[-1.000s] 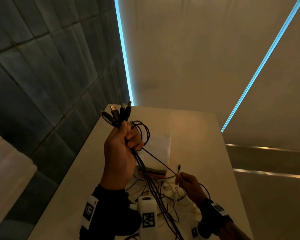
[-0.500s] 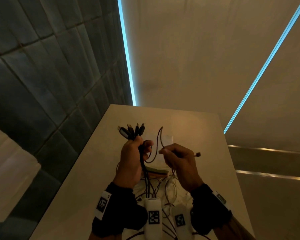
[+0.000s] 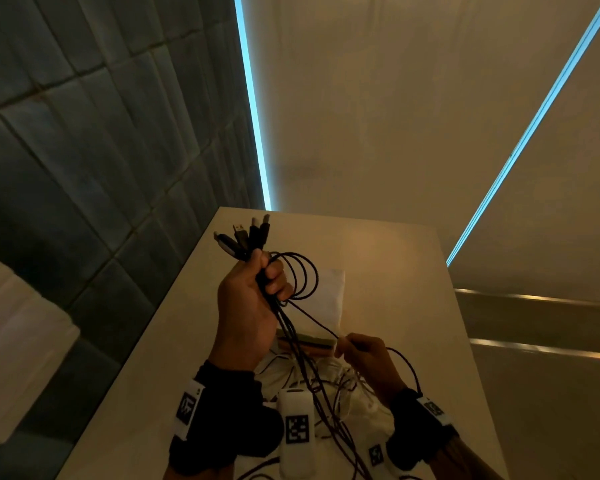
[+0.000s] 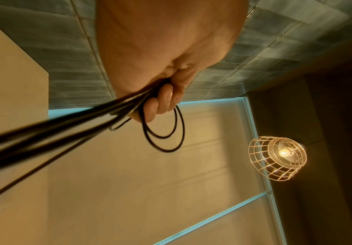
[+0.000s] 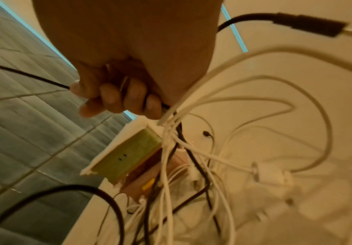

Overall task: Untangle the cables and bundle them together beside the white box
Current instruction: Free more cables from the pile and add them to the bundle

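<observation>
My left hand [image 3: 253,299] is raised above the table and grips a bunch of black cables [image 3: 302,344] just below their plugs [image 3: 245,235], which fan out above the fist. Two small loops [image 4: 164,131] of black cable hang beside its fingers [image 4: 162,102]. One black strand [image 3: 312,317] runs taut down to my right hand [image 3: 364,358], which pinches it low over the table. Its free end with a plug [image 5: 309,24] sticks out behind the right hand. The white box [image 3: 323,299] lies on the table behind both hands. White cables [image 5: 202,149] lie tangled under the right hand.
A green and brown block [image 5: 129,157] sits at the near edge of the white box. A white charger plug [image 5: 271,174] lies among the white cables. The beige table [image 3: 395,271] borders a dark tiled wall [image 3: 101,150] on the left. A wire cage lamp [image 4: 277,157] hangs overhead.
My left hand has risen with the cable bunch. My right hand has dropped from beside the left hand down toward the table, drawing one black strand taut, and loops now hang at the left fingers.
</observation>
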Available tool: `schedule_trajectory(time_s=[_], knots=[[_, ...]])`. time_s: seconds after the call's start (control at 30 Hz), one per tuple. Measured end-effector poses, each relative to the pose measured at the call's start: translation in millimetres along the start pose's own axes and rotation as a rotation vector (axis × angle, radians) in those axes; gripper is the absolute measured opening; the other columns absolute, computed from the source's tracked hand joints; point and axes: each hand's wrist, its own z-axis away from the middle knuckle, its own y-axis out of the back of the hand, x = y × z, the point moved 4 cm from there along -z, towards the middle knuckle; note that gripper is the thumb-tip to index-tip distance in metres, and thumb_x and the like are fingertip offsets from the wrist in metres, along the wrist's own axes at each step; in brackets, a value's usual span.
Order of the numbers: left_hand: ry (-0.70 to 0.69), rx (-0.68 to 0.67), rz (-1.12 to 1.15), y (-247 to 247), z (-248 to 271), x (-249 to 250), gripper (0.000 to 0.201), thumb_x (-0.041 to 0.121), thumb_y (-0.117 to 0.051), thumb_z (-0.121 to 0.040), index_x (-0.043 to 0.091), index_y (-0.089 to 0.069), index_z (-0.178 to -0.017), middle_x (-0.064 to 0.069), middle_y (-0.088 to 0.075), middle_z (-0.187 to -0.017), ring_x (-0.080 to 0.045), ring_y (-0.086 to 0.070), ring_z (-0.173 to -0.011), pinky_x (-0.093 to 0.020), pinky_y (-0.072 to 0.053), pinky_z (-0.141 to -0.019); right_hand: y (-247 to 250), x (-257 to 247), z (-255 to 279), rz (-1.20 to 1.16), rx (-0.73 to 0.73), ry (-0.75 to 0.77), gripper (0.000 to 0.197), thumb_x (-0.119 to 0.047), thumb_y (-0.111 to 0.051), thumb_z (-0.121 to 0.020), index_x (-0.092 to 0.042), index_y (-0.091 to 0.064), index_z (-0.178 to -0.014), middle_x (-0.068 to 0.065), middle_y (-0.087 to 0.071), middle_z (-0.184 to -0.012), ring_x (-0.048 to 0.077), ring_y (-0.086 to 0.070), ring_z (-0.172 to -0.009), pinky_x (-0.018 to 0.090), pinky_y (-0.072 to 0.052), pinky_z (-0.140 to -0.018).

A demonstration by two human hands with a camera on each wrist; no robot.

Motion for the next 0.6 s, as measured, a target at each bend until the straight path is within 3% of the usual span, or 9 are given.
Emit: schedule_trajectory(time_s=[0.23, 0.37, 0.47, 0.6], knots=[[-0.035, 0.027, 0.002, 2, -1, 4, 0.031, 0.019, -0.032, -0.102, 0.016, -0.041, -0.072, 0.005, -0.04, -0.062, -0.007, -0.033, -0.049, -0.02, -0.03, -0.046, 11, 42, -6, 0.147, 0.002, -0.059, 0.033, -0.015, -0.054, -0.097, -0.008, -0.064, -0.066, -0.008, -0.044, -0.057, 0.009, -0.04, -0.058, 0.029, -0.033, -0.061], [-0.035, 0.048, -0.052, 6, 0, 6, 0.032, 0.019, -0.033, -0.102, 0.016, -0.04, -0.071, 0.005, -0.04, -0.061, -0.007, -0.032, -0.048, -0.021, -0.029, -0.046, 20, 54, -6, 0.254, 0.065, -0.123, 0.035, -0.013, -0.055, -0.095, -0.021, -0.066, -0.063, -0.008, -0.048, -0.053, 0.005, -0.042, -0.051, 0.029, -0.035, -0.057], [-0.028, 0.109, -0.183, 10, 0, 1, 0.03, 0.017, -0.034, -0.102, 0.015, -0.04, -0.073, 0.003, -0.043, -0.061, -0.009, -0.034, -0.049, -0.024, -0.028, -0.049, 22, 23, -9, 0.097, 0.182, -0.14, 0.023, -0.011, -0.057, -0.092, -0.011, -0.069, -0.072, -0.001, -0.048, -0.055, 0.015, -0.041, -0.054, 0.031, -0.032, -0.053], [0.024, 0.2, -0.324, 12, 0, -12, 0.023, 0.014, -0.036, -0.102, 0.013, -0.052, -0.087, -0.001, -0.053, -0.065, -0.013, -0.044, -0.054, -0.027, -0.03, -0.052, 3, -55, -13, -0.168, 0.195, 0.077, 0.014, -0.006, -0.061, -0.089, 0.005, -0.067, -0.081, 0.007, -0.046, -0.058, 0.017, -0.036, -0.053, 0.027, -0.03, -0.048]])
